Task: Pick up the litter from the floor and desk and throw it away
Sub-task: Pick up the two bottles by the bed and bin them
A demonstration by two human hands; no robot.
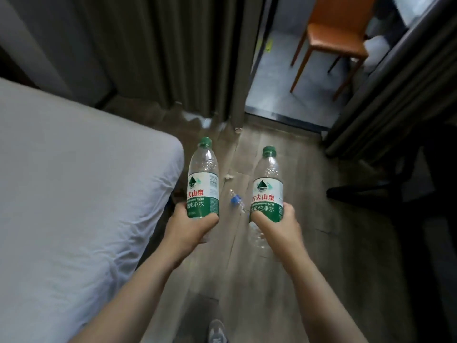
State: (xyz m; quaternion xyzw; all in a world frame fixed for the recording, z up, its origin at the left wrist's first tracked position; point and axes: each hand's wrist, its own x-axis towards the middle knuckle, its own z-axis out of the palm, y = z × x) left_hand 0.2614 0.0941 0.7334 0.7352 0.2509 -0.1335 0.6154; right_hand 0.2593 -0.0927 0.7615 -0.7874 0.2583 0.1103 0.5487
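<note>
Empty btls [203,179] [268,186], one per hand [188,227] [277,226]

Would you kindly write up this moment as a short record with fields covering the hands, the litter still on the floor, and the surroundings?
left hand: grips the left bottle, upright, green cap on
right hand: grips the right bottle, upright, green cap on
floor litter: clear bottle with a blue cap lying between the held ones; crumpled scrap beyond it; white paper by the curtain
surroundings: bed on the left, orange chair ahead
bin: not in view
</note>
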